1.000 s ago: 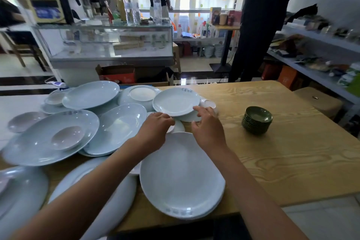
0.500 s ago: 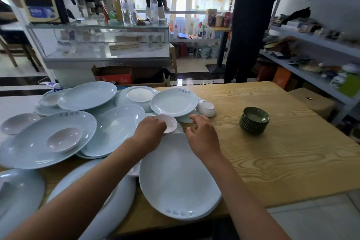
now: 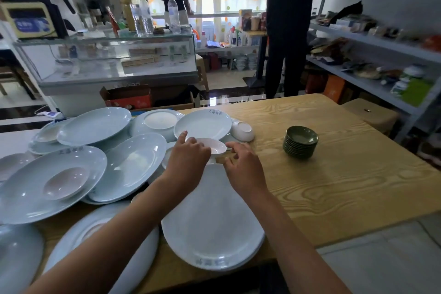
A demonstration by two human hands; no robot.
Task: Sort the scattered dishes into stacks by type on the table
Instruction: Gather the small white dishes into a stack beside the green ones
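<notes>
Wooden table [image 3: 334,186], pale plates [image 3: 95,124], glass counter [image 3: 114,59], shelves [image 3: 372,43]

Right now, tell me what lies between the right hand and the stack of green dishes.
In the head view, only bare wooden table lies between the right hand and the stack of green dishes; no dish sits on that stretch.

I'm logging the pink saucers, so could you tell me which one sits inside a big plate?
The pink saucer at left, resting in the large pale blue plate. The other small saucer is held by the left hand.
</notes>
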